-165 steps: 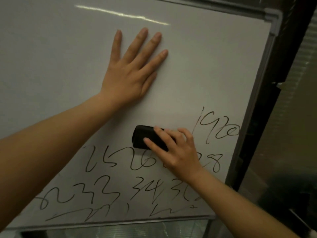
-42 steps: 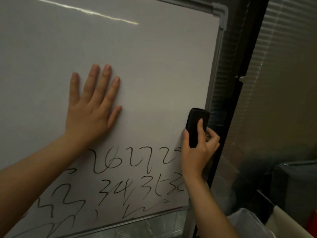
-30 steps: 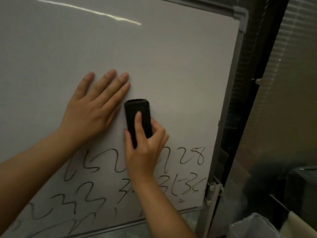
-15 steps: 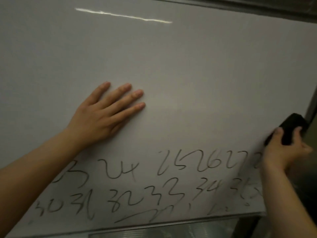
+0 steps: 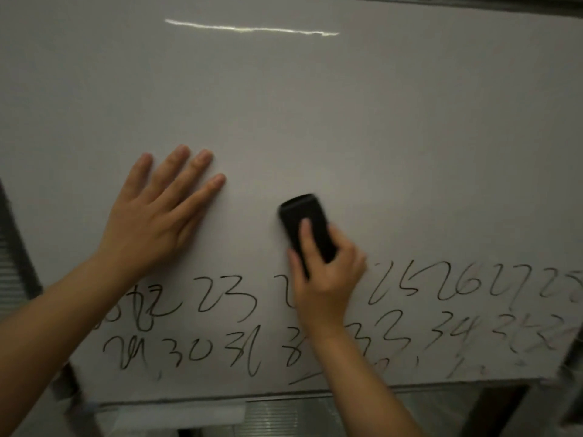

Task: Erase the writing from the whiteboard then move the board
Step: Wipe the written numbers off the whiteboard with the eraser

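A big white shiny whiteboard (image 5: 347,121) with a thin grey metal frame fills almost the whole head view. Its top part is bare and clean, with a bright streak of light (image 5: 252,28) near the top edge.

The left hand (image 5: 157,222) lies flat on the board, closer to the left edge than the right. Its fingers are straight and spread a little, pointing up and to the right. The grip of this hand is apart, holding nothing, just pressing on the board.

The right hand (image 5: 325,275) is near the middle of the board, a bit to the right of the left hand and apart from it. Its grip is clamped on a small black oblong eraser (image 5: 304,225). One finger lies along the top of the eraser and the other fingers curl round its sides. The eraser sits against the board, tilted a little to the left, just above the writing. It looks a bit blurry.

Two rows of black handwritten numbers (image 5: 457,282) run along the bottom part of the board, from near the left edge to the right edge. The right arm covers some of them. The numbers near the bottom right corner look faint and smeared.

The bottom edge of the frame (image 5: 189,398) shows under the writing.
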The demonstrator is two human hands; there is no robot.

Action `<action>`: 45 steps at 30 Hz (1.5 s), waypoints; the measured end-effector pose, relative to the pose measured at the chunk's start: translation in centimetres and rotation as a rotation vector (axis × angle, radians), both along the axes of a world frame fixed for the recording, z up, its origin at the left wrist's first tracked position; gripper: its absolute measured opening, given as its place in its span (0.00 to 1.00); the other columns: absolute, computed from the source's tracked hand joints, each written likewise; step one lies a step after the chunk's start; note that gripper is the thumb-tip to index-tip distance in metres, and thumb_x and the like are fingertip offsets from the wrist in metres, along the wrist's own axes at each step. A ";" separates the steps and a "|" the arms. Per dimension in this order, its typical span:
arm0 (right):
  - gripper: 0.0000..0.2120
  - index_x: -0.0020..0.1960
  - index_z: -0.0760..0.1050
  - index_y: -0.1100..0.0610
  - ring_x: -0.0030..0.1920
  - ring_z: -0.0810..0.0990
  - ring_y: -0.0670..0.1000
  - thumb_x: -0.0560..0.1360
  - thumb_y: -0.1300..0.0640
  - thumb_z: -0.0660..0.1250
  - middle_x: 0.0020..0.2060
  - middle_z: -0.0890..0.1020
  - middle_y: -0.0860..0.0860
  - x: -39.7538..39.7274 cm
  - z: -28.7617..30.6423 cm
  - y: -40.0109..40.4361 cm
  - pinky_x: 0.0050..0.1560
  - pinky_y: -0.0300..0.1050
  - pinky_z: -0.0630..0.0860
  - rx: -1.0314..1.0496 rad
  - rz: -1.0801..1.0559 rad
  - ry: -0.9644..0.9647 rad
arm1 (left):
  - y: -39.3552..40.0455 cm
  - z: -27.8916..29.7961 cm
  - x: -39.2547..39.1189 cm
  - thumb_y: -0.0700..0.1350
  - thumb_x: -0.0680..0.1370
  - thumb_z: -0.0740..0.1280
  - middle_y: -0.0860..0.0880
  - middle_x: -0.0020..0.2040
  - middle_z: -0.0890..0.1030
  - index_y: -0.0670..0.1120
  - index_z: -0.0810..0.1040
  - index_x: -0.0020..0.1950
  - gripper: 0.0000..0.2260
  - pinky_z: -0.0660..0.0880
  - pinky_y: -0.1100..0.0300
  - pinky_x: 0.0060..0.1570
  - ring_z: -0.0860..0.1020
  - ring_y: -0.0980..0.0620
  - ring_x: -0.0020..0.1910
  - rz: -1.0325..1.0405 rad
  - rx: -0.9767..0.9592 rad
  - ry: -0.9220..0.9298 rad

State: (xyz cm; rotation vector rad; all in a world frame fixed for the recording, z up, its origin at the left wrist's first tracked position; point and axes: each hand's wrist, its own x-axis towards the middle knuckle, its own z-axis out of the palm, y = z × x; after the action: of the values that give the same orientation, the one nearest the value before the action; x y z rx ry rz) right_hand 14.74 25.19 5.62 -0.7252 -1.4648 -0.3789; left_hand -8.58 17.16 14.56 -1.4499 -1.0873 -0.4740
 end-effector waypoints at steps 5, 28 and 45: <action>0.20 0.68 0.68 0.50 0.54 0.71 0.56 0.77 0.50 0.65 0.61 0.70 0.57 3.5 0.3 1.0 0.52 0.47 0.63 0.059 -0.058 -0.070 | 0.5 -0.2 0.4 0.46 0.83 0.58 0.42 0.77 0.62 0.45 0.65 0.77 0.21 0.58 0.38 0.70 0.61 0.40 0.75 -0.058 0.022 0.020; 0.23 0.70 0.70 0.50 0.55 0.69 0.56 0.76 0.52 0.68 0.56 0.66 0.45 12.5 2.4 5.1 0.62 0.59 0.69 -0.060 -0.143 0.474 | -1.0 -0.8 -2.4 0.45 0.84 0.58 0.40 0.77 0.62 0.44 0.62 0.78 0.22 0.57 0.36 0.70 0.60 0.39 0.76 -0.044 0.046 -0.026; 0.21 0.69 0.69 0.48 0.56 0.68 0.57 0.77 0.52 0.66 0.59 0.75 0.59 -9.2 2.6 -4.3 0.56 0.44 0.59 0.145 -0.169 -0.070 | -5.3 -1.7 -13.3 0.46 0.84 0.57 0.41 0.75 0.65 0.46 0.63 0.77 0.21 0.51 0.45 0.74 0.62 0.39 0.74 -0.045 0.008 0.044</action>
State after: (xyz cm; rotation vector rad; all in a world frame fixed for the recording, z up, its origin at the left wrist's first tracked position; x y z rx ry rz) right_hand 5.53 20.92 8.24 -0.7268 -1.4290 -0.6398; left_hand -21.89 11.90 12.83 -1.4736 -1.0187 -0.4751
